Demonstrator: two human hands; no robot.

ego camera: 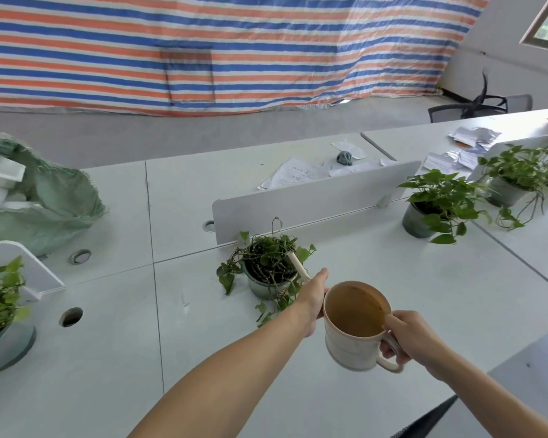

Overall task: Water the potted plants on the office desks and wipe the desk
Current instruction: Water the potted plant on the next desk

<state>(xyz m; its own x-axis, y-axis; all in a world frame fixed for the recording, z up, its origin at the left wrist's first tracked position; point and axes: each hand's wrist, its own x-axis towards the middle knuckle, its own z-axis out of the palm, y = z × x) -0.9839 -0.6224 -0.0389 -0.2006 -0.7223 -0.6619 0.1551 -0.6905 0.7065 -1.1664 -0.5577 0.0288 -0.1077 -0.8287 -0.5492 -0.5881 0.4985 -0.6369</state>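
A cream watering can (351, 346) with a long thin spout is held above the white desk (393, 273). Its spout tip reaches over a small potted plant (268, 267) in a grey-green pot at the desk's middle. My right hand (408, 336) grips the can's handle. My left hand (314, 295) rests against the can's left side near the base of the spout. The can's brownish inside is visible. A second potted plant (437, 207) stands at right, a third (516, 181) further right, and another (0, 308) at the left edge.
A white divider panel (314, 200) runs behind the middle plant. Loose papers (298, 175) and a crumpled blue-grey cloth (344, 157) lie beyond it. A green sack (45, 200) sits at left. Cable holes (71, 316) dot the desk. A black chair (481, 105) stands at far right.
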